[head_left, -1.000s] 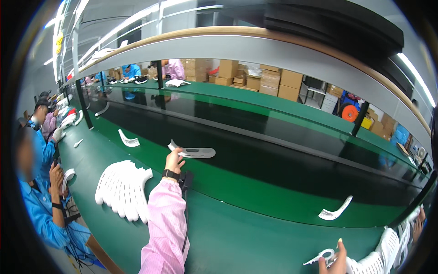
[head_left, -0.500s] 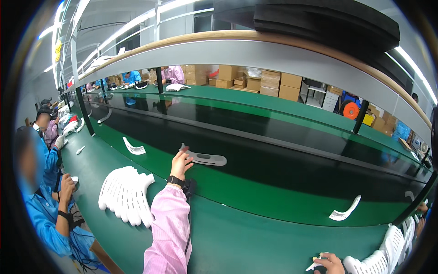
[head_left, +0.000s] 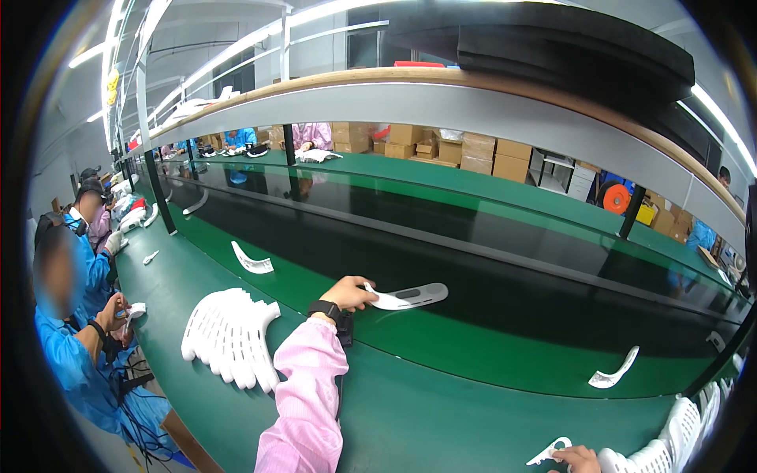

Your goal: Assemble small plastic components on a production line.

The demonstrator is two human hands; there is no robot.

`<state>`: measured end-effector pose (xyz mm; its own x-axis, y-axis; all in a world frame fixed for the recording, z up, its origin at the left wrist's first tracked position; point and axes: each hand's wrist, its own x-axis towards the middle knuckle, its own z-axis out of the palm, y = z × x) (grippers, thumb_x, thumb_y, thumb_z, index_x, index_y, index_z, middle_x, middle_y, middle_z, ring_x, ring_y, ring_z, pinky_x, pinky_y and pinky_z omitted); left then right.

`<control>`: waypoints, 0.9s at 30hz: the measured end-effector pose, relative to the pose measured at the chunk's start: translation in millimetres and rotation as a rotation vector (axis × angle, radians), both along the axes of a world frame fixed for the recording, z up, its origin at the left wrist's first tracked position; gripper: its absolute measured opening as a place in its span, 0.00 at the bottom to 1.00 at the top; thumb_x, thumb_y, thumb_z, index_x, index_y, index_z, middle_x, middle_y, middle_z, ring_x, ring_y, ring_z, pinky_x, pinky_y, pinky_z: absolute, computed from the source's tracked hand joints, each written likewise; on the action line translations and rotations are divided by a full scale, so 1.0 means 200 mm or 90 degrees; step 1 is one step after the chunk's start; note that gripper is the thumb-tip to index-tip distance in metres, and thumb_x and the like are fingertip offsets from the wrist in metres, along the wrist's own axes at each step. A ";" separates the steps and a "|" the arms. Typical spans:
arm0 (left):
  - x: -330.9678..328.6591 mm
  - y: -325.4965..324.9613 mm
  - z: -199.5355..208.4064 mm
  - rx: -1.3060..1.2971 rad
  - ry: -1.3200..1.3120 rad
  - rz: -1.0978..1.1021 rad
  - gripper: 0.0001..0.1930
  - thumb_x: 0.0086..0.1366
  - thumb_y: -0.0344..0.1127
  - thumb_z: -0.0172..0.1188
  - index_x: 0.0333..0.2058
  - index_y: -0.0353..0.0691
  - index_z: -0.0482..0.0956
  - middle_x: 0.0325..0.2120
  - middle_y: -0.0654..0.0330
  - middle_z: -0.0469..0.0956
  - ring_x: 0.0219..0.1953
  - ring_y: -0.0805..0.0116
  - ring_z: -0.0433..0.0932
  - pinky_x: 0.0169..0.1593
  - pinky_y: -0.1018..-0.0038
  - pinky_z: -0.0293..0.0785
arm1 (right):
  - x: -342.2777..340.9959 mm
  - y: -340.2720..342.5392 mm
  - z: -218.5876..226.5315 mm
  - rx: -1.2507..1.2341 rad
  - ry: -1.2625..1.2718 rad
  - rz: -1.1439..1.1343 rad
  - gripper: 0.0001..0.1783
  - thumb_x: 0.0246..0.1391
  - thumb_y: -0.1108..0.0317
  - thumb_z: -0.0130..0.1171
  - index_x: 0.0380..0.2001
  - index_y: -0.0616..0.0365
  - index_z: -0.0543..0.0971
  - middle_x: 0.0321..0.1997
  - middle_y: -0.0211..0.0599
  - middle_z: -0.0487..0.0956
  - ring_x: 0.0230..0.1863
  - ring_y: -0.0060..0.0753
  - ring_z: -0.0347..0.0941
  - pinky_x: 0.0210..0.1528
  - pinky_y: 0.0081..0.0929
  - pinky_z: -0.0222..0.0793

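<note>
My left hand (head_left: pixel 349 293), in a pink sleeve with a black watch, pinches the left end of a curved white slotted strip (head_left: pixel 430 295) over the dark, shiny belt. At the lower edge, my right hand (head_left: pixel 579 459) is partly cut off, its fingers closed on a small white plastic piece with a hole (head_left: pixel 546 452). Left of my forearm, a fanned stack of slotted white strips (head_left: pixel 229 335) lies on the green table. Next to my right hand is another row of white slotted parts (head_left: pixel 643 459).
A white curved piece (head_left: pixel 252 260) lies on the belt to the left, another (head_left: pixel 615 369) to the right. Co-workers in blue (head_left: pixel 67 347) sit along the left side. A shelf rail (head_left: pixel 473 93) on black posts (head_left: pixel 631 213) spans above the belt. Cardboard boxes (head_left: pixel 477 154) stand behind.
My left hand has closed on the strip's end and moved right and nearer with it. The strip seems raised off the belt. My right hand still holds the small piece. The view has shifted slightly.
</note>
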<state>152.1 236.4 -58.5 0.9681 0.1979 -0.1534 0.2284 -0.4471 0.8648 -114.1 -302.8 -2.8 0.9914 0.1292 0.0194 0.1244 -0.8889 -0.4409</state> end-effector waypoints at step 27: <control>-1.14 -0.93 0.26 0.509 -0.521 -0.250 0.17 0.53 0.21 0.64 0.42 0.44 0.82 0.33 0.65 0.77 0.31 0.65 0.75 0.33 0.73 0.75 | 0.03 -0.08 -0.21 0.040 -0.231 -0.041 0.07 0.45 0.79 0.66 0.31 0.63 0.82 0.33 0.44 0.79 0.36 0.50 0.77 0.40 0.40 0.74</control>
